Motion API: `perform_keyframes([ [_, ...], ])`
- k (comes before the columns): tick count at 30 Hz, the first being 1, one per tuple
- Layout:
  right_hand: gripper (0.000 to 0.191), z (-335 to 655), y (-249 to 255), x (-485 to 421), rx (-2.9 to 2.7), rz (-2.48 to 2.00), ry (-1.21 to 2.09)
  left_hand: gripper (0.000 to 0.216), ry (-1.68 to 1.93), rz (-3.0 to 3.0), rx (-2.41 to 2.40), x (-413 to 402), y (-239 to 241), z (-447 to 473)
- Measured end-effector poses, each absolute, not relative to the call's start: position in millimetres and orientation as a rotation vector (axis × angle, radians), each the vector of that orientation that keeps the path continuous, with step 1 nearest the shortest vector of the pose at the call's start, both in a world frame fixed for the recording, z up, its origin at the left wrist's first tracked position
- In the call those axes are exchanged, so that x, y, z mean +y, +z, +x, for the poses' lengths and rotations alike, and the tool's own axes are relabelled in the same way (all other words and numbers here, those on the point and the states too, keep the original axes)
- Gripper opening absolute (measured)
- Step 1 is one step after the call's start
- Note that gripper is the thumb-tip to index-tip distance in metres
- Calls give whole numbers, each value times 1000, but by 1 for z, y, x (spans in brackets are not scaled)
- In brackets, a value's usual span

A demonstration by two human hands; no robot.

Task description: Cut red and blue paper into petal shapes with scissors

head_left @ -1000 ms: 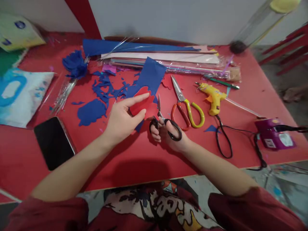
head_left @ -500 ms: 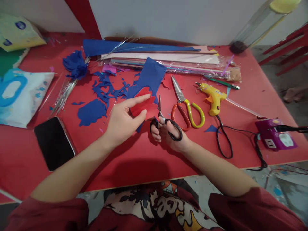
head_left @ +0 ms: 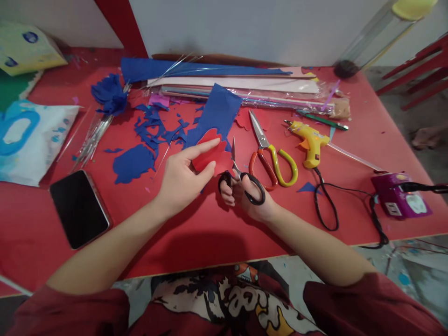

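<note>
My left hand (head_left: 178, 179) pinches a red paper cut-out (head_left: 217, 156) with a wavy edge between thumb and fingers. Black-handled scissors (head_left: 235, 161) are in my right hand (head_left: 252, 198), thumb and fingers through the loops. The blades point away from me, slightly apart, just right of the red paper's edge. Behind the cut-out lies a blue paper strip (head_left: 219, 109), partly covered by it. Larger scissors (head_left: 261, 135) with red and yellow handles rest on the table close to my right hand.
Blue scraps (head_left: 150, 123) and a blue cut-out (head_left: 135, 163) lie left of my hands, near a blue paper flower (head_left: 110, 93) and a phone (head_left: 80, 207). To the right are a yellow glue gun (head_left: 310, 142), its cord and a purple power box (head_left: 401, 196). Wrapped sticks (head_left: 259, 98) lie behind.
My left hand and the red cut-out have shifted slightly to the right, nearer the blades. My right hand with the scissors has barely moved.
</note>
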State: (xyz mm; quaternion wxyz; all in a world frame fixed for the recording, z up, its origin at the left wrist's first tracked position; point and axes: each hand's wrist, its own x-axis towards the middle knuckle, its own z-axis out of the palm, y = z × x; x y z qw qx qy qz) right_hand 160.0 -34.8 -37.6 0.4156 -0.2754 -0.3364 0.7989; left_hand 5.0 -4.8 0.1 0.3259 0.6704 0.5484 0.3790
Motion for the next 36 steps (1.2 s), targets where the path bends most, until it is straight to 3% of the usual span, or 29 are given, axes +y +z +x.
perform_keyframes([
  [36, 44, 162, -36, -34, -842, -719, 2034, 36, 914, 1878, 1470, 4, 12, -2],
])
